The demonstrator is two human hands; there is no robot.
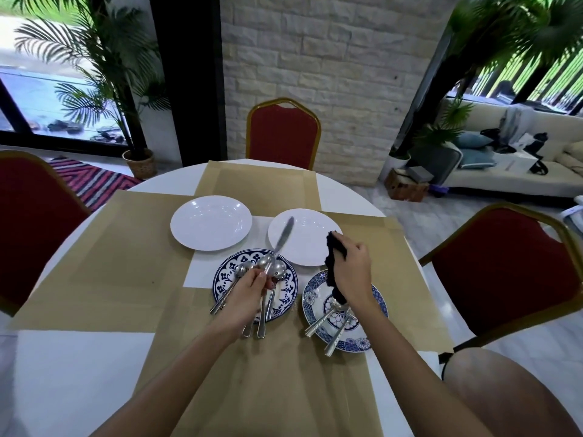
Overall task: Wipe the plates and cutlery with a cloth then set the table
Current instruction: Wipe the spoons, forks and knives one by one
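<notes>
On my feed the fingers of the left hand are curled tight round the handle of a knife. They hold it raised, the blade slanting up and away from them, and its tip shows in front of a white plate. The fingers of the right hand are closed on a black cloth. A tuft of it sticks out above them and the rest hangs down below the palm. I see the cloth and the knife apart, with open space between the two hands. Directly under the left fingers lies a dark blue patterned plate carrying a heap of spoons and other pieces, whose handles run back past the wrist and out over the plate's near rim. Under the right hand sits a lighter blue patterned plate with a few more pieces of cutlery. The cloth's hanging end reaches down to them, though I cannot tell whether it touches. Further out beyond the left fingers is a second white plate, just beside the first. All four plates rest on tan placemats spread over a round white bench. Outward again, red chairs with gold frames stand round the bench: one opposite the hands, one off to each side. Behind the far chair is a pale stone wall.
</notes>
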